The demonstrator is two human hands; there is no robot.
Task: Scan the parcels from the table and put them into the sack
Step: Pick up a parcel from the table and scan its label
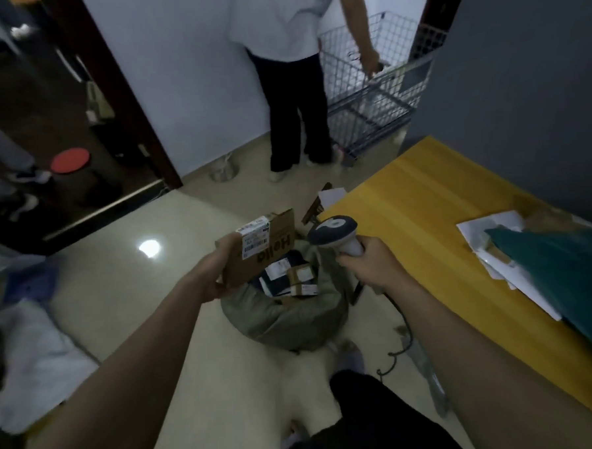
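Observation:
My left hand (218,273) grips a brown cardboard parcel (272,249) with a white barcode label, held above the sack. My right hand (368,265) holds the grey barcode scanner (334,234) by its handle, its head close to the parcel's right side. Below both hands the grey-green sack (286,321) sits open on the floor with several parcels (299,275) inside. On the yellow table (425,224) to the right lie a teal bag parcel (561,279) and white mailers (493,227).
A person in a white top (290,70) stands ahead beside a wire cart (373,93). A white bag (37,361) lies on the floor at the left. The scanner's cable (404,325) hangs down by the table edge. A dark doorway opens at far left.

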